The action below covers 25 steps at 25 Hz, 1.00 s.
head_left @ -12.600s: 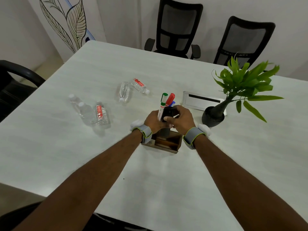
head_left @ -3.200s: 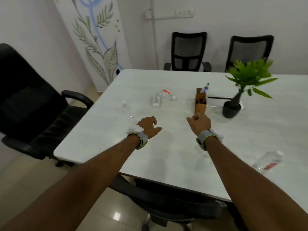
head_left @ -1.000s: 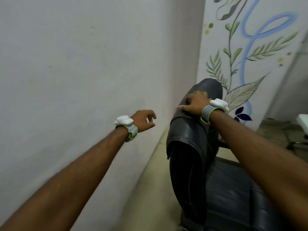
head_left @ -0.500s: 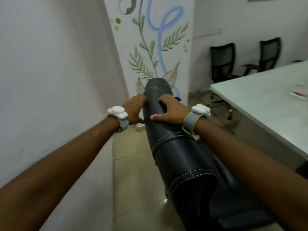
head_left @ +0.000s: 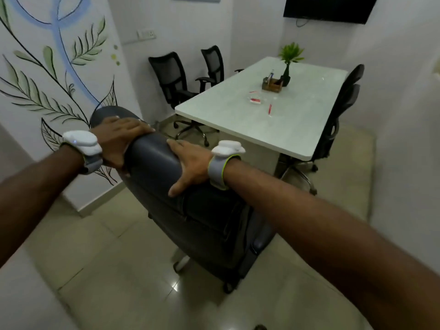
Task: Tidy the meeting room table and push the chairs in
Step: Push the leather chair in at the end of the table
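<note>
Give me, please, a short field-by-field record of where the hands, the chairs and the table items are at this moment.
left hand: flat on top of the black leather chair, at the far end of its backrest
right hand: gripping the same backrest top, nearer end
leather chair: apart from the table, not pushed in
mesh chairs: two by the wall, clear of the table
table items: wooden organizer beside the potted plant; bottles with red labels lying loose

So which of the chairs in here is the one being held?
The padded black leather chair nearest the camera; both hands rest on its backrest top. The mesh chairs stand untouched around the table.
</note>
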Tool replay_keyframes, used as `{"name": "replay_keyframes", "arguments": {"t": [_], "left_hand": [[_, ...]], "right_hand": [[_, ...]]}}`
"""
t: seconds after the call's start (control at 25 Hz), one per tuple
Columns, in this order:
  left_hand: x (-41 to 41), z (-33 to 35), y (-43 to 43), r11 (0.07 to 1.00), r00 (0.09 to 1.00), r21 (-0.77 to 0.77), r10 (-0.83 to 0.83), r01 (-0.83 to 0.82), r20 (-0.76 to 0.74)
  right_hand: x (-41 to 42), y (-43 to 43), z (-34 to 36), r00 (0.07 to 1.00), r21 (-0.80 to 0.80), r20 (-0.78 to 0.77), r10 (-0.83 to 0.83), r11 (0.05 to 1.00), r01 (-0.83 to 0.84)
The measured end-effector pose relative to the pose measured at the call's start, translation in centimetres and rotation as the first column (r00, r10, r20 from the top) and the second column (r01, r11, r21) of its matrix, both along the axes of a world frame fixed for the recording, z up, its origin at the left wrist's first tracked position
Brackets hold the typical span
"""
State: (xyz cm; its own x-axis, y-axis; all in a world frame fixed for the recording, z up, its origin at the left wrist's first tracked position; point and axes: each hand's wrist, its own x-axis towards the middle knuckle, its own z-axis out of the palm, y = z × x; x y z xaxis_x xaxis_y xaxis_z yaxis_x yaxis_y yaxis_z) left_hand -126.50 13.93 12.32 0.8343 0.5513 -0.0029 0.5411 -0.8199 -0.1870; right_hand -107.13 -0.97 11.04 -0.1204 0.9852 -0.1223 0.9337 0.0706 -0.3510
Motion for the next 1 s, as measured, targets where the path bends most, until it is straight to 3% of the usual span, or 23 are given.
{"name": "replay_keyframes", "arguments": {"t": [0.24,0.36,0.56,0.72,1.0], "left_hand": [[0.7,-1.3,-3.7,0.996,0.994,0.033,-0.086,0.084,0.073],[2.2,-1.9,-6.7,0.993,0.985,0.034,-0.113,0.109,0.132],[5.4,-3.6,-10.7,0.994,0.984,0.042,-0.104,0.099,0.148],[8.7,-3.5,-11.1,0.991,0.966,0.103,-0.111,0.089,0.233],[11.9,-3.3,-9.1,0.983,0.939,0.147,-0.149,0.107,0.31]], "right_hand": [[4.1,-2.9,1.5,0.999,-0.147,-0.038,-0.018,0.989,0.012],[6.9,-4.1,2.1,0.994,-0.202,0.095,-0.06,0.976,0.079],[8.4,-7.8,1.1,0.91,-0.027,0.373,-0.181,0.978,0.205],[10.9,-7.7,0.8,0.867,0.097,0.424,-0.261,0.965,0.243],[14.1,-5.2,1.1,0.861,0.135,0.416,-0.292,0.956,0.259]]}}
